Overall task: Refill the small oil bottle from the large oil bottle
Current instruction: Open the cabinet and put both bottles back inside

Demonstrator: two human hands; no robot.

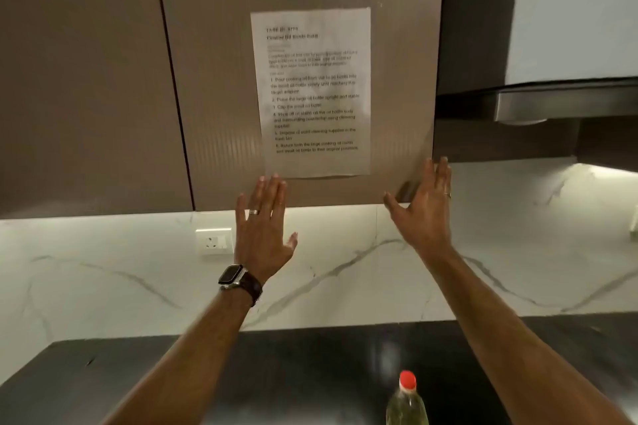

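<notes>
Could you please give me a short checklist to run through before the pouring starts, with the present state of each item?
1. Both hands free: ok. The left hand and right hand are raised, fingers straight, holding nothing.
2. Oil bottle within reach: ok. A clear plastic bottle of yellow oil with a red cap stands on the dark countertop.
3. Cap removed: not ok, the red cap is on.
4. Which bottle this is, large or small: cannot tell, only its top shows.
5. Second bottle located: not ok, none in view.
6. Printed white instruction sheet on the brown cabinet door readable: ok, partly blurred.

Soft focus, under-cabinet glow, wide-angle warp
</notes>
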